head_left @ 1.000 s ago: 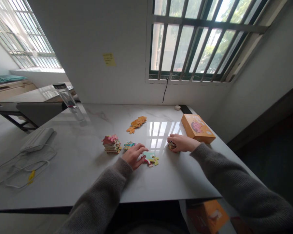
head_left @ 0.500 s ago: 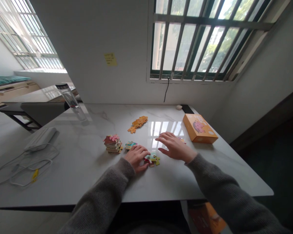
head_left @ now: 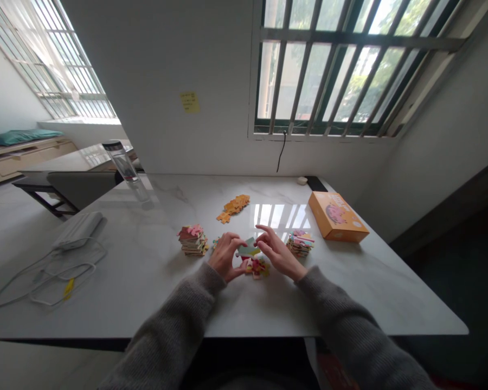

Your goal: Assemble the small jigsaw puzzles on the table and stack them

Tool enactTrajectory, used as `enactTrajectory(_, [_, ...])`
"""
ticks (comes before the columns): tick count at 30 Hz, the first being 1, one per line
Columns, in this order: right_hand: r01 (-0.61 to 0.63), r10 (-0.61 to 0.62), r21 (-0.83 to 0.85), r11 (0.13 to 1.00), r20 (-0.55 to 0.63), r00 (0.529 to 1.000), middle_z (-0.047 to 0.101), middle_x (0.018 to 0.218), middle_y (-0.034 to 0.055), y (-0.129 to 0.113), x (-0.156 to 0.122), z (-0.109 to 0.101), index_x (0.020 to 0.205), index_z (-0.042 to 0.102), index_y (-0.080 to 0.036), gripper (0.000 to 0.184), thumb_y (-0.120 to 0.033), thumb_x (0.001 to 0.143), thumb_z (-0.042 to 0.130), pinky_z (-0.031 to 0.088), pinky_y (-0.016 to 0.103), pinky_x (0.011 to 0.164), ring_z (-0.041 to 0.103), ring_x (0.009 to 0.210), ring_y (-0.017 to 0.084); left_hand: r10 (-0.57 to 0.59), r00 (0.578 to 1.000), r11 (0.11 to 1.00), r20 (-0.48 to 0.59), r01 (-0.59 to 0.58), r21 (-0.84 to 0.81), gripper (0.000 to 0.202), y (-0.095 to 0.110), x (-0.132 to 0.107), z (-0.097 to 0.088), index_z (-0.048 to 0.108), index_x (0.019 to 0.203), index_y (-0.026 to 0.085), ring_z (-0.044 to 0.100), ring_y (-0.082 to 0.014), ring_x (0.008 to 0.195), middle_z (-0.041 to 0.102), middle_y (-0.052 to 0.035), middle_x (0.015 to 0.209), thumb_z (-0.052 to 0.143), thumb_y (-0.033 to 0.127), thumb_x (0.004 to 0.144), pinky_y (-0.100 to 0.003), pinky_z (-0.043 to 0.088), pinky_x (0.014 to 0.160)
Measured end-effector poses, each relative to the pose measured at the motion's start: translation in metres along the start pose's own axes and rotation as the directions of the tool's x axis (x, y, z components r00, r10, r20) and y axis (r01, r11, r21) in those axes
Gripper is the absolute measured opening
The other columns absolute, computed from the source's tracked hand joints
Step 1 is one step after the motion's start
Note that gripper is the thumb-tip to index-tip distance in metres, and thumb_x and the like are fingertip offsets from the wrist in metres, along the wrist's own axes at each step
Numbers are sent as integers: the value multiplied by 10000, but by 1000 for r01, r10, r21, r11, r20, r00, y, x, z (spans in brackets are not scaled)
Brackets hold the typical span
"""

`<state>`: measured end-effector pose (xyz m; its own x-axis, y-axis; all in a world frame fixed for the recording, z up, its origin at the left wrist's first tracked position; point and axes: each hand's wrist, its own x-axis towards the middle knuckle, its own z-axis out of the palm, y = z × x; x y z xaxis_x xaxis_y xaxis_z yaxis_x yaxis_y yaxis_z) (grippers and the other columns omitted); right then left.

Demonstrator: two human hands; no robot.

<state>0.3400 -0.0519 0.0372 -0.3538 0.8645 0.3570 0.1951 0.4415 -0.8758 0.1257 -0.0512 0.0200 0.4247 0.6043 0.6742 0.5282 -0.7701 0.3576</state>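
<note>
A pale green puzzle piece [head_left: 248, 247] is raised between my two hands, tilted, a little above the table. My left hand [head_left: 226, 258] has its curled fingers at the piece's left edge. At the right edge, the thumb and fingers of my right hand [head_left: 280, 253] close on it. Directly below lies a small pile of puzzle pieces [head_left: 257, 268], red, pink and yellow. Further pieces [head_left: 215, 242] are mostly hidden behind my left hand. One stack of puzzle pieces [head_left: 193, 241] stands to the left, and another stack [head_left: 300, 243] stands beside my right hand.
Orange puzzle pieces [head_left: 234, 208] lie overlapped farther back. An orange box [head_left: 337, 215] rests at the right, near a dark flat object [head_left: 316, 184]. On the left are a clear bottle [head_left: 122, 162], a white device [head_left: 78, 232] and its loose cable [head_left: 44, 302].
My right hand has moved left and down to meet my left hand at the puzzle piece, which is now lifted off the pile. The right stack, hidden earlier, now shows.
</note>
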Motion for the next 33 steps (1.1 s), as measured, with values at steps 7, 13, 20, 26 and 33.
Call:
enactTrajectory(7, [-101,137,324,941,-91,986,464,726,-68,9,3,16,1300,471,-248,450,-415,908,614,500,272,605,508,611,118,35,997,993,74,-26,-117,354,-1,1,1,554,1168,223,590,-226,949,580,-69,1029,706,309,860,-383,535,850])
enactTrajectory(13, [-90,107,273,958,-50,993,452,731,-62,10,2,7,1346,441,-254,470,-411,929,592,466,272,597,489,618,124,39,998,997,45,-36,-72,385,-1,2,-2,588,1222,249,550,-267,1133,572,-111,1255,683,240,849,-452,530,952])
enactTrajectory(20, [-137,121,321,937,68,990,473,768,-55,3,-3,11,1402,386,-271,559,-397,914,626,434,268,583,476,617,122,45,998,999,47,-45,-5,284,-2,2,-5,636,1100,236,586,-253,1069,631,-89,1181,727,341,852,-427,502,934])
enactTrajectory(26, [-79,120,302,950,-118,986,493,753,-52,12,2,8,1328,448,-245,498,-410,897,634,437,288,625,506,646,136,53,996,988,78,-64,141,323,-5,1,-1,657,1117,229,591,-240,959,647,-77,1054,716,413,858,-391,474,860])
enactTrajectory(33, [-34,44,127,991,-74,996,473,718,-52,18,1,9,1205,498,-233,341,-395,923,599,393,284,610,481,653,147,90,995,993,49,-93,69,305,0,0,-1,639,1128,237,546,-260,1074,613,-92,1198,719,285,837,-417,499,936])
